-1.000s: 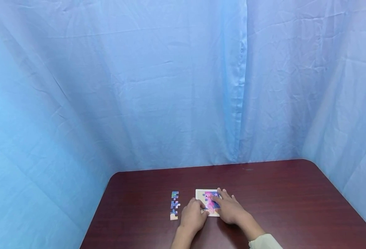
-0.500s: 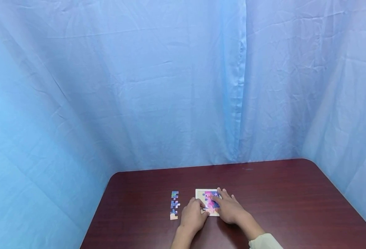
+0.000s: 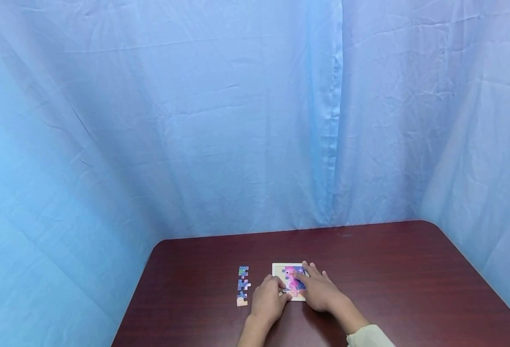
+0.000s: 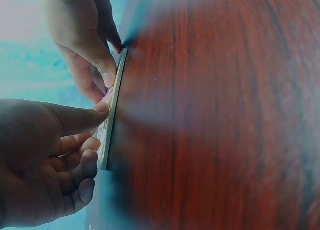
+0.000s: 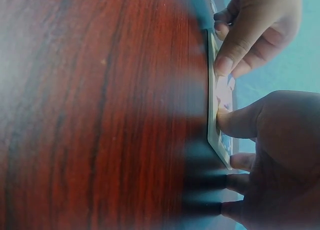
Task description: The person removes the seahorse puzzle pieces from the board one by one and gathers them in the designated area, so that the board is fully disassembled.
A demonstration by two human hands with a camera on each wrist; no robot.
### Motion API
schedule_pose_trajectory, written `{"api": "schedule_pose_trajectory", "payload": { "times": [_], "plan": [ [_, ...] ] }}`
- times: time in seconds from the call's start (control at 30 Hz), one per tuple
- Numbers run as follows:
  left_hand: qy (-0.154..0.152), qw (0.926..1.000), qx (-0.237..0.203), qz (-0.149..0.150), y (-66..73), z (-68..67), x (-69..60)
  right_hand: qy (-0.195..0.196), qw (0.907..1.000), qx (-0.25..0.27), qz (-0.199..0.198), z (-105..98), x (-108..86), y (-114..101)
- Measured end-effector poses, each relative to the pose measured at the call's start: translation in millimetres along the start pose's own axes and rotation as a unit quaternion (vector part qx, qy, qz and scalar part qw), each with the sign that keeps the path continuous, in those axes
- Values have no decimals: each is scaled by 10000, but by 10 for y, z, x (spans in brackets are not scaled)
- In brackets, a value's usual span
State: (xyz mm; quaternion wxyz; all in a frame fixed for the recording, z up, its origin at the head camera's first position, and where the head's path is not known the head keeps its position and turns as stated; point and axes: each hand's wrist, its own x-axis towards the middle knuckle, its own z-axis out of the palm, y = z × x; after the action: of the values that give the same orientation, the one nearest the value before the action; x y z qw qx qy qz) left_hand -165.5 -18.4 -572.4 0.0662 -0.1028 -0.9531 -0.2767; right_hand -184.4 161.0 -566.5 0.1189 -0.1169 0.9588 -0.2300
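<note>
Square, pale-rimmed puzzle tray, partly filled with a pink and violet picture: flat on the dark red-brown wooden desk, between both hands. Left hand: at the tray's left near corner, thumb on the near edge, other fingers curled; whether it pinches a loose piece, cannot tell. Right hand: over the right side, fingers spread and extended, touching tray and picture, grasping nothing. Three blue-and-cream jigsaw pieces: in a column, left of the left hand.
</note>
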Motion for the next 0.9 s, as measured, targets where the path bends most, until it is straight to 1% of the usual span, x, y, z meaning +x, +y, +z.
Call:
{"api": "schedule_pose_trajectory", "payload": {
  "times": [0.07, 0.27, 0.4, 0.53, 0.77, 0.9],
  "plan": [
    [19, 10000, -83, -9, -6, -5, 4, -7, 10000, -3, 14, 2, 1, 3],
    [34, 9981, -595, -135, -22, -30, 13, 37, 10000, 6, -18, 10, 5, 6],
    [7, 9967, -770, -244, -34, -42, 14, 41, 10000, 26, -15, 11, 2, 5],
    [3, 9959, -848, -322, -41, -47, 18, 52, 10000, 37, -12, 4, -7, 0],
    [64, 9960, -824, -324, -65, -68, 13, 29, 10000, -2, -22, -9, -15, -15],
    [42, 9955, -883, -353, -87, -94, 0, 23, 10000, -28, -43, -21, -22, -19]
  ]
}}
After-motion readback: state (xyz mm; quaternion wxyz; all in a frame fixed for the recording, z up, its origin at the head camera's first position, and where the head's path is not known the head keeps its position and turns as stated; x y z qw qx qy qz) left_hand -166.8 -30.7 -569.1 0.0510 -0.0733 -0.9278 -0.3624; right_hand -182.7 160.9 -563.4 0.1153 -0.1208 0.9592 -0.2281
